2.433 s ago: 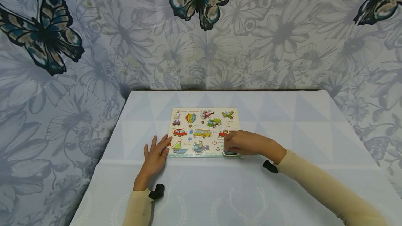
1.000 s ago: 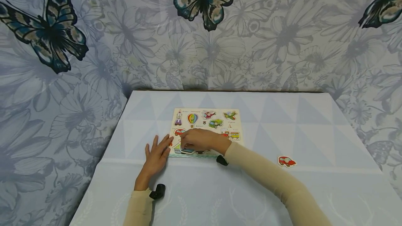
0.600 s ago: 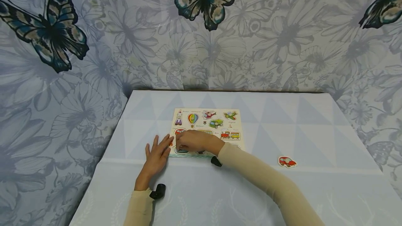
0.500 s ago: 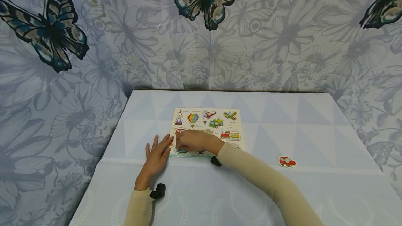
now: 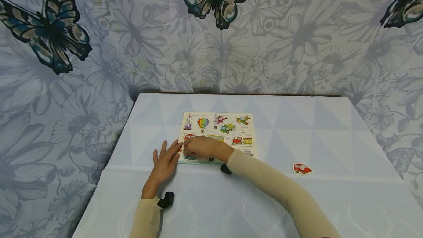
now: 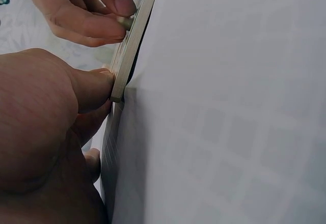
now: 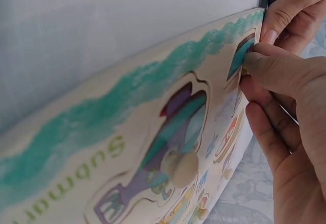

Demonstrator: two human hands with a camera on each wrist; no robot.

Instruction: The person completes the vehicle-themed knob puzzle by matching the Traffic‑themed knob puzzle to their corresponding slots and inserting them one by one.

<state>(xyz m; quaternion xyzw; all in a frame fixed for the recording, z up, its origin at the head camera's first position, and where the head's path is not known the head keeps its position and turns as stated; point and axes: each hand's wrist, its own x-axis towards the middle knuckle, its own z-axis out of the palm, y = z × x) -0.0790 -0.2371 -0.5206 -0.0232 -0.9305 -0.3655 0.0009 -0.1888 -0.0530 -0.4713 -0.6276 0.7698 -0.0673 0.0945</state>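
Note:
A wooden knob puzzle board [image 5: 232,114] with pictures of vehicles lies on the table. My right hand [image 5: 203,147] is over its lower left corner. There it pinches the small knob of a boat puzzle piece [image 7: 239,58], whose blue hull shows close against the board in the right wrist view. The hand hides the upper part of the piece. With fingers spread, my left hand [image 5: 163,162] rests at the board's left edge, its thumb against the corner in the left wrist view. Beside the boat, the submarine piece [image 7: 168,127] has a round wooden knob.
A loose red car piece [image 5: 302,169] lies on the table to the right of the board. The train [image 5: 242,141], balloon [image 5: 203,123] and rocket [image 5: 187,122] show on the board. Behind the table [image 5: 297,120] hangs a butterfly-patterned cloth [image 5: 218,58].
My right hand has moved from the board's lower right corner to its lower left, shifting slightly left lately. The red car piece has come into sight from behind the sleeve. The left hand stays put.

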